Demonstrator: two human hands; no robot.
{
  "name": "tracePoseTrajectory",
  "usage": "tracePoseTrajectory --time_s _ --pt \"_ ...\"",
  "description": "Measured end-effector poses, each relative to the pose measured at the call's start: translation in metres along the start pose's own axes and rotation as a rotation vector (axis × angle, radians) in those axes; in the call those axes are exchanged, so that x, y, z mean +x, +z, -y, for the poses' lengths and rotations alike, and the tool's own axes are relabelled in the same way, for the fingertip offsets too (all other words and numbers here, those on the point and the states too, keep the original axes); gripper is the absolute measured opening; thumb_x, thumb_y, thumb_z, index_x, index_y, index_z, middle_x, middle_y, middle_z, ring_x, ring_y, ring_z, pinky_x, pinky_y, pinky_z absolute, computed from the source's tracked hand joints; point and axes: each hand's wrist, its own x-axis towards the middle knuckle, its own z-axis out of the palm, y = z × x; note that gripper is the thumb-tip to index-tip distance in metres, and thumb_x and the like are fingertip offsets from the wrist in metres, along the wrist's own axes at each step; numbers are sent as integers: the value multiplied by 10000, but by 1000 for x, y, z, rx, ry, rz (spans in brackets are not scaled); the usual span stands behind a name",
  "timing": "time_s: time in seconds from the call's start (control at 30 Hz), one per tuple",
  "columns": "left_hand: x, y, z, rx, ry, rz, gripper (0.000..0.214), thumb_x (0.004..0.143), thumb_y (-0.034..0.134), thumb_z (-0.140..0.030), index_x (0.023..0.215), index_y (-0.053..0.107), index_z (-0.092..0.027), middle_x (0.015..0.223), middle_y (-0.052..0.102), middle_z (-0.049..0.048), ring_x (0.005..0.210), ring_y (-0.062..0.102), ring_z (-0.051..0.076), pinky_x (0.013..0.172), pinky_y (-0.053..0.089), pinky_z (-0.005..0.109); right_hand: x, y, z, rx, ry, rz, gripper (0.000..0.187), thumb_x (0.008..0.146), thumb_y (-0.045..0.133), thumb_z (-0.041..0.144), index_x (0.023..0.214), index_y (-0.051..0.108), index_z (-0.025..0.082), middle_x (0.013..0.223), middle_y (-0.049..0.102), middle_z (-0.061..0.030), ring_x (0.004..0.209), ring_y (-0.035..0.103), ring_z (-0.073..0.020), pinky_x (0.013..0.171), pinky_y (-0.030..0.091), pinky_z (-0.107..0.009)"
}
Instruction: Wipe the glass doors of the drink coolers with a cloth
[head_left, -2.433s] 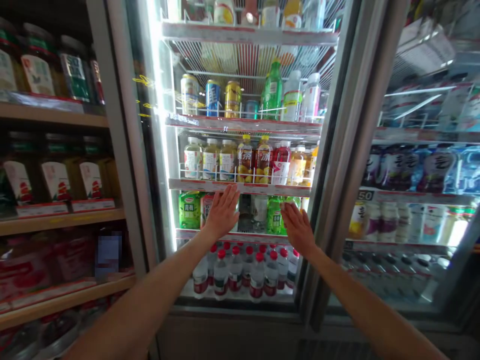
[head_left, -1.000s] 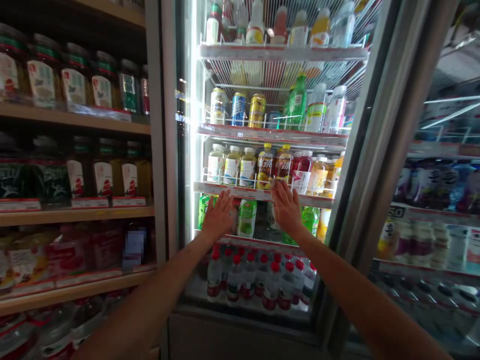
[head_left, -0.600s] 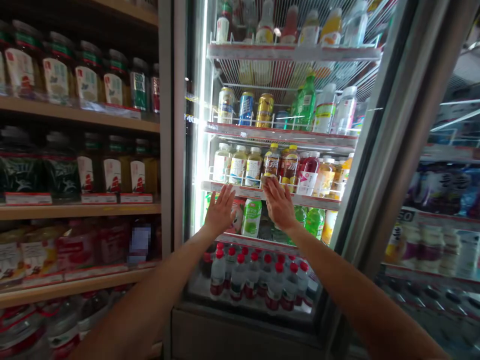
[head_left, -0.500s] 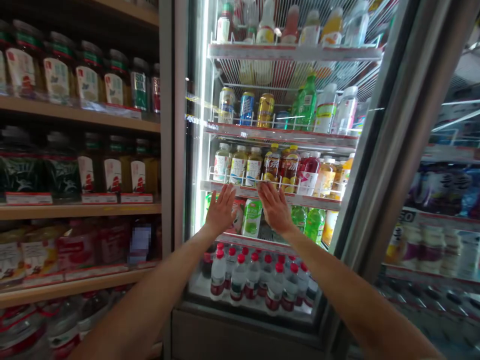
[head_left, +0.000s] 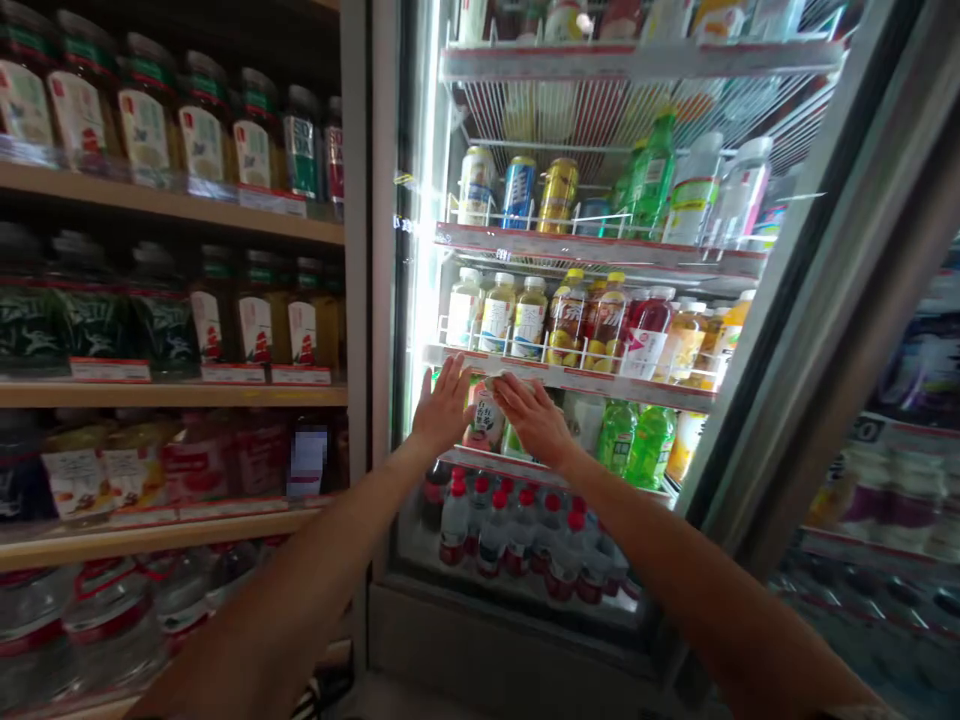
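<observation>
My left hand (head_left: 442,408) is open, its fingers stretched upward in front of the glass front (head_left: 401,330) of a lit drinks cooler. It overlaps the edge of the shelf rail below the row of tea bottles (head_left: 529,318). My right hand (head_left: 529,415) also lies flat, fingers stretched out and angled up to the left, close beside the left one. A small pale patch shows at its fingertips; I cannot tell what it is. Behind the hands stand a bottle with a pink label (head_left: 484,415) and green bottles (head_left: 649,445), partly covered.
Red-capped bottles (head_left: 491,535) fill the cooler's bottom. A metal door frame (head_left: 817,390) runs down the right side. Wooden shelves (head_left: 172,395) with bottled drinks stand at the left. Cans (head_left: 517,192) sit on an upper cooler shelf.
My right hand has moved left across the cooler front, nearer to my left hand. The view has tilted down and shifted slightly left. Both hands remain outstretched.
</observation>
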Motion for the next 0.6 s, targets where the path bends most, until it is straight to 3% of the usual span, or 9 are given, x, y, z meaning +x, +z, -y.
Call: tracePoseTrajectory --time_s 0.17,0.37,0.47,0.53,0.6 --pt "-1 -2 8 4 -28 16 562 835 431 -276 1355 316 -97 1471 241 159 1379 175 251 1099 178 496 13 4 5 0 130 -61 519 879 351 125 1394 316 175 1455 334 -77 1377 212 -224 1125 131 -470" --pt "0 -5 12 0 -55 67 565 831 436 -265 1357 316 -99 1475 233 157 1380 175 248 1105 168 488 19 6 9 45 -17 26 541 854 342 67 1383 336 176 1444 357 -59 1371 234 -194 1139 122 -445" --pt "0 -5 11 3 -79 93 583 824 453 -273 1360 313 -92 1478 225 159 1381 172 247 1111 153 477 27 1 4 21 137 -38 493 884 338 122 1376 351 163 1460 322 -77 1377 215 -228 1131 130 -491" --pt "-1 -5 10 -2 -84 90 589 824 449 -278 1364 308 -87 1478 220 162 1382 165 250 1111 149 478 23 -2 1 10 186 -53 481 890 345 143 1370 361 150 1463 311 -89 1375 214 -252 1123 145 -510" --pt "-3 -5 10 -17 -66 79 588 823 444 -269 1365 309 -86 1478 216 166 1383 163 254 1108 151 482 6 -4 -3 27 91 -2 496 876 354 117 1371 362 151 1452 337 -81 1370 231 -241 1126 174 -485"
